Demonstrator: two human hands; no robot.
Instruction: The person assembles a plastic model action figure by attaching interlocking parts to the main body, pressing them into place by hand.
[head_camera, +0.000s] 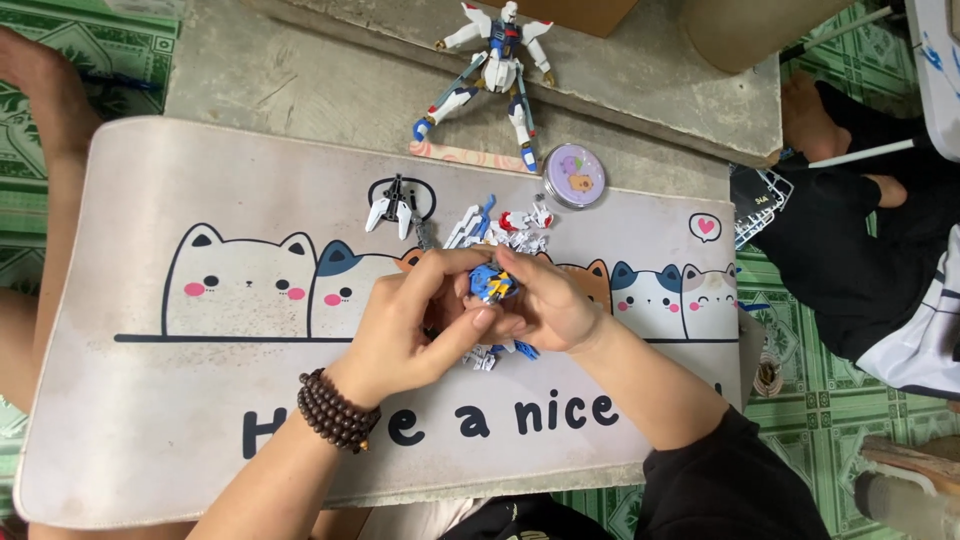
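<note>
Both hands, left hand (405, 325) and right hand (545, 300), pinch one small blue model part (492, 283) in a tight grip above the mat (150, 400).

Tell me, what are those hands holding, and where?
Both the left hand and the right hand hold one small blue and yellow toy part between them, fingertips pinching its sides, above the cat mat.

Desk mat (150, 400) lies on tabletop (300, 80), covering near part. Both hands meet mid-mat: left hand (405, 325), right hand (550, 305), small model part (492, 283) between them. Loose parts pile (505, 230) just behind hands. Robot figure (490, 70) flat near far edge. Round tin (574, 176) right of figure, at mat's far edge.
</note>
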